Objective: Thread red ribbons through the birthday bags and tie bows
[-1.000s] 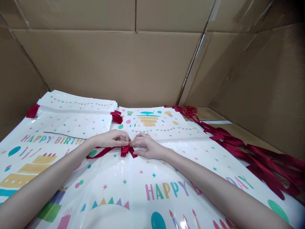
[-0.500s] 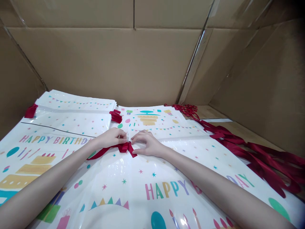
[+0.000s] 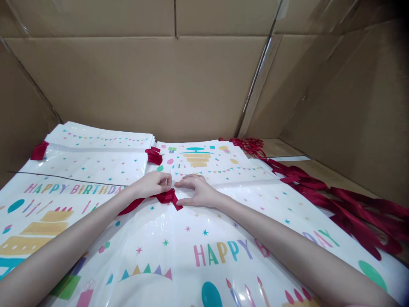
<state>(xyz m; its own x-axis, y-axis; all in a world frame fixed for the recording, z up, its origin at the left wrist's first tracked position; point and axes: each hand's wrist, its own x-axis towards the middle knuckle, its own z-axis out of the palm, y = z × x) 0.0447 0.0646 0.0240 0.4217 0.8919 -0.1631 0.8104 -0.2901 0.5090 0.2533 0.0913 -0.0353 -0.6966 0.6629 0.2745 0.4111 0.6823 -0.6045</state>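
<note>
A red ribbon (image 3: 166,197) lies gathered on a large white plastic sheet (image 3: 179,221) printed with stars and "HAPPY BIRTHDAY". My left hand (image 3: 155,183) has its fingers pinched together on the ribbon, one length of which trails left under my wrist. Facing it, my right hand (image 3: 198,192) curves round the ribbon's short end, thumb apart from the fingers. Its fingertips are close to a small dark spot at the ribbon's gathered part. What lies between the two hands' fingertips is mostly hidden.
A folded stack of printed sheets (image 3: 99,140) lies at the back left, with red ribbon bundles (image 3: 154,156) at its edges. Long red ribbons (image 3: 348,209) and thin red cord (image 3: 251,147) lie on the right. Cardboard walls (image 3: 137,85) enclose the back and sides.
Both hands stay at the ribbon with nearly the same grip. The right fingers have shifted slightly toward the left hand. The whole view has moved a little.
</note>
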